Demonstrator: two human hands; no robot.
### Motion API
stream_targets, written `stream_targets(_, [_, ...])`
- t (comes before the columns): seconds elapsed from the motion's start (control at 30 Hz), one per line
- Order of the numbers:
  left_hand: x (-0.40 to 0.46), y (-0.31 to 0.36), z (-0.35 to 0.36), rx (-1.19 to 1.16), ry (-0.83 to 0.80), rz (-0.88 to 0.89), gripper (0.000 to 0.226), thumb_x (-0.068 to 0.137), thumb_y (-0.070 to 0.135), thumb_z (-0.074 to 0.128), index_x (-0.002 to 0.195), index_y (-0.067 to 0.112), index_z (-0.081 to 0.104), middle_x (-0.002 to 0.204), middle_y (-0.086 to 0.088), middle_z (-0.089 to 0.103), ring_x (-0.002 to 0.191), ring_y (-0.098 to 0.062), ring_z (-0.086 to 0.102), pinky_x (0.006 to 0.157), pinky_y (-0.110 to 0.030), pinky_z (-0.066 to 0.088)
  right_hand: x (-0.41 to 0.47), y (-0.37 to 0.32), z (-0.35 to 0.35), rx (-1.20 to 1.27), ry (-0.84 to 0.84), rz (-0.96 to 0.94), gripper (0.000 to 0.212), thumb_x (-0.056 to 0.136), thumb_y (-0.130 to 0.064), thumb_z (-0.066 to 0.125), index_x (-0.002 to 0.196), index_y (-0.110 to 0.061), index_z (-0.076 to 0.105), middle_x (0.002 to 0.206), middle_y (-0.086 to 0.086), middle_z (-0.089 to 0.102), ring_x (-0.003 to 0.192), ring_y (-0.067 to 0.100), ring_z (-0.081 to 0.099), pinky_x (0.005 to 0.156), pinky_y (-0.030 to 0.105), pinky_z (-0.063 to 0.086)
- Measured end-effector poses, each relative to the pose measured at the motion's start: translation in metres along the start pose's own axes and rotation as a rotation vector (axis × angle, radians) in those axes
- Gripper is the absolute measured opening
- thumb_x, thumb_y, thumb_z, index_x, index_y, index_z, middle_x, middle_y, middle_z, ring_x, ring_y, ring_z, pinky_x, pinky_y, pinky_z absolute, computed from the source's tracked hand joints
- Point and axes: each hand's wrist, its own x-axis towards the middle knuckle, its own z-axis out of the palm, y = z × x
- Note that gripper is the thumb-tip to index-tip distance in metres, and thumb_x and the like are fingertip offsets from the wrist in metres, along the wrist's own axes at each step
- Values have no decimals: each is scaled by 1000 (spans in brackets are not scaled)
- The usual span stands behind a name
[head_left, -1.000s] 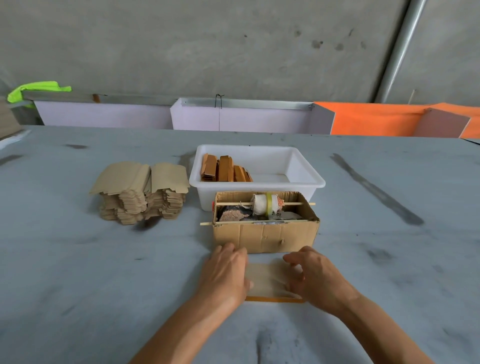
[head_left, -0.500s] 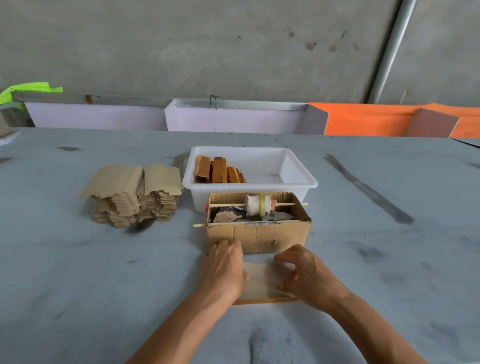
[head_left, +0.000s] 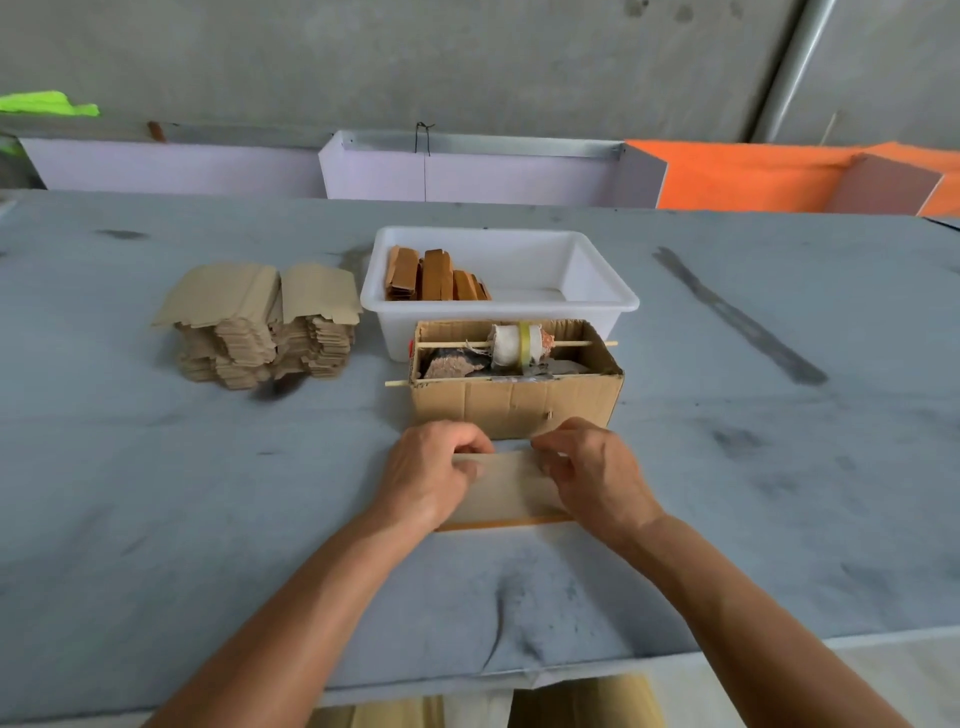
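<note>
On the tabletop (head_left: 156, 493), nearest us, lies a cardboard sheet (head_left: 509, 488), our left hand (head_left: 431, 470) on its left end and our right hand (head_left: 592, 470) on its right. Just behind it stands a box (head_left: 514, 405) with a roll (head_left: 514, 343) inside. Behind the box is a tub (head_left: 631, 304) with folded pieces (head_left: 431, 275) at its left end. A cardboard stack (head_left: 260, 322) sits left of the tub.

2 bare forearms (head_left: 322, 587); left grip (head_left: 434, 475) and right grip (head_left: 597, 475) likewise bare
</note>
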Motion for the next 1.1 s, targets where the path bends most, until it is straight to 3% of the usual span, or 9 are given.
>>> stream_targets(0.2, [-2,-7,1,73,58,52,17,83,14,68,98,19,74,98,-1,65,94,-21,59,77,-22,36,-3,-2,2,-9,76,-39,16,86,-6,59,91,-10,74,100,8,64,83,32,61,68,42,51])
stream_targets(0.37, [-3,-6,1,137,70,83,19,86,13,64,103,16,73,102,-3,65,100,-25,58,88,-37,42,-3,0,1,-67,99,-63,16,89,-11,59,92,-11,74,101,8,63,88,30,60,68,39,49])
stream_targets(0.47, [-2,-7,1,178,108,84,18,86,12,63,102,15,72,102,-5,65,101,-26,57,88,-37,41,-2,1,1,-90,85,-70,18,91,-13,57,94,-12,74,100,7,63,92,27,57,70,39,48])
stream_targets(0.67, [-3,-6,1,178,163,103,11,82,9,68,91,13,74,94,-4,62,94,-21,55,75,-25,36,0,4,-3,-183,53,-170,20,93,-13,54,89,-11,74,89,7,62,86,26,55,63,36,47])
stream_targets(0.8, [-5,-5,1,299,133,219,13,84,4,63,88,9,73,90,-7,61,96,-23,52,75,-34,41,2,2,-9,-209,110,-304,12,76,2,70,68,-6,71,65,9,61,63,30,56,43,32,44])
stream_targets(0.87, [-7,-2,-1,396,129,310,14,76,-5,66,77,8,71,80,-9,60,85,-26,55,63,-35,45,2,3,-9,-247,110,-356,16,69,7,73,63,-7,69,61,8,59,58,29,54,40,32,44])
stream_targets(0.93, [-9,3,-6,437,100,393,16,56,-10,69,56,5,65,61,-10,55,64,-25,57,47,-26,40,3,3,-9,-295,107,-404,20,63,10,75,60,-8,68,60,7,58,56,27,53,40,31,43])
stream_targets(1.1, [-9,5,-11,604,42,526,13,49,-3,71,48,5,62,53,-8,50,54,-25,55,44,-24,41,6,5,-8,-390,82,-484,25,51,13,79,58,-9,69,59,6,57,55,24,53,42,29,45])
